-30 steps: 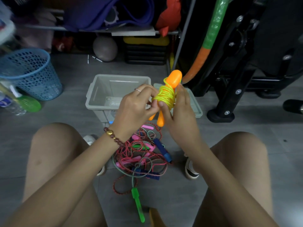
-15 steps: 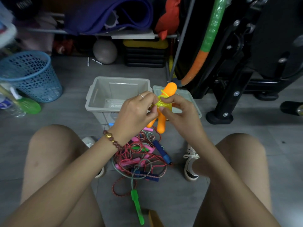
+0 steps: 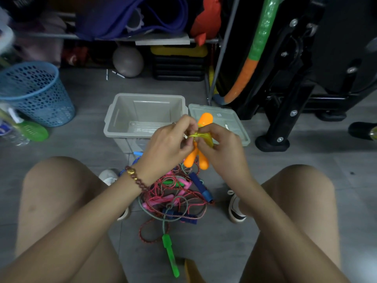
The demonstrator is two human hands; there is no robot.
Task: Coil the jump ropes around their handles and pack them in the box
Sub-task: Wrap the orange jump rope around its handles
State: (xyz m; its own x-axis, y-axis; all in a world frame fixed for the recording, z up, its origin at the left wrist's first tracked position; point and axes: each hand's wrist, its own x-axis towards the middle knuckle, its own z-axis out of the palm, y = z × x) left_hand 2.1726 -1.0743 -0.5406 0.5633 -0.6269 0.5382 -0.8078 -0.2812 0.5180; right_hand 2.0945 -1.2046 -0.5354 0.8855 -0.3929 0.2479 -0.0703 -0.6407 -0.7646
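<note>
Orange-coloured and paired, the jump-rope handles (image 3: pixel 205 119) are being held upright between both hands, above the floor (image 3: pixel 85 144) and just in front of the grey box (image 3: pixel 146 96). One rounded end is sticking up above the fingers, and two ends are poking out below the hands. A yellow-green rope (image 3: pixel 204 137) is lying wound around the middle of the handles.

The left hand (image 3: pixel 169 144) is pinching a strand of this rope between its curled fingertips, with a beaded bracelet (image 3: pixel 135 177) sitting on its wrist. The right hand (image 3: pixel 222 152) is gripping the handles and the coil, its fingers curled round them. The two hands are touching at the fingertips.

The box is standing open on the floor, and nothing can be made out lying in it. Its lid (image 3: pixel 232 121) is lying flat just beside it on the right.

Between the person's knees, a tangled pile of ropes (image 3: pixel 173 199) is resting on the floor, with red and grey-green cords and pink, blue and green handles mixed together. One green handle (image 3: pixel 169 252) is trailing out towards the camera.

A blue mesh basket (image 3: pixel 34 92) is standing well apart at the left, and a black machine frame (image 3: pixel 285 111) is standing at the right.
</note>
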